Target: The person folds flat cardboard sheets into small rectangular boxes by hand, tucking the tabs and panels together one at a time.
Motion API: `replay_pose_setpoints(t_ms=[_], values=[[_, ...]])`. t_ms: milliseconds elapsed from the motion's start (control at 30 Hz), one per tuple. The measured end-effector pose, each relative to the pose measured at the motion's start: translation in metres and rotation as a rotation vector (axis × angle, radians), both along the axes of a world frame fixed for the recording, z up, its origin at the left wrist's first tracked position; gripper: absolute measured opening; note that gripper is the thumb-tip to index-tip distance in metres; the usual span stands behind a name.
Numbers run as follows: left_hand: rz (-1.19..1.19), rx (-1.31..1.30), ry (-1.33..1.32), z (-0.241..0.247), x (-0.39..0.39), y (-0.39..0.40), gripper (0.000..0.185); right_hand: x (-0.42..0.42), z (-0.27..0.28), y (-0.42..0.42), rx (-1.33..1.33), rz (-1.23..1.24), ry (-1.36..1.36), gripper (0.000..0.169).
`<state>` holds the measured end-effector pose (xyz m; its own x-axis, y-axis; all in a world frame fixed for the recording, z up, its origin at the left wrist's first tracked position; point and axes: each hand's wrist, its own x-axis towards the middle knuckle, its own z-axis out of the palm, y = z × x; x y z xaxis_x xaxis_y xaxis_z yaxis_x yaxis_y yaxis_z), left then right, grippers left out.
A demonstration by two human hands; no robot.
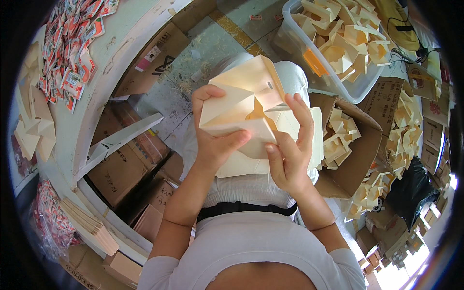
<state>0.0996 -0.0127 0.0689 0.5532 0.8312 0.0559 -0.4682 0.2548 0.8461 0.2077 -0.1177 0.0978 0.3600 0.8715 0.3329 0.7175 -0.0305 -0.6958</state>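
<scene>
A cream paperboard box (232, 105), partly folded with its slanted panels standing up, is held above my lap. My left hand (214, 134) grips its left side, with the thumb pressed on the near panel and the fingers behind the far edge. At the right side, my right hand (293, 156) pinches the near corner between thumb and fingers. One of its fingers reaches up beside the far right panel, which has a small slot. Beneath the box, flat cream paperboard sheets (315, 141) lie across my thighs.
A translucent plastic bin (357, 92) heaped with folded boxes stands front right, next to an open carton (359, 174) holding more. On the left, a worn white table (119, 40) carries a pile of red-and-white sachets (72, 61). Cartons (119, 170) sit underneath.
</scene>
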Motion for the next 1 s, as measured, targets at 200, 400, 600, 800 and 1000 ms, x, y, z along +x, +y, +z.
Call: replay_pose_setpoints(t_ms=[200, 400, 600, 800, 1000], values=[[-0.068, 0.054, -0.005, 0.005, -0.003, 0.002, 0.051, 0.003, 0.002, 0.002, -0.033, -0.065, -0.141, 0.019], [-0.152, -0.088, -0.048, 0.0, -0.006, -0.003, 0.046, 0.02, 0.01, -0.004, 0.031, -0.012, 0.522, 0.033], [-0.243, -0.308, -0.119, -0.002, -0.013, 0.001, 0.049, 0.036, 0.011, -0.014, 0.102, 0.243, 1.19, 0.02], [-0.349, -0.248, -0.152, -0.005, -0.008, -0.002, 0.046, 0.028, 0.016, -0.012, -0.26, 0.143, 0.902, 0.014], [-0.166, -0.431, -0.012, 0.002, -0.001, -0.011, 0.04, 0.016, 0.012, -0.01, -0.3, 0.202, 0.587, 0.013]])
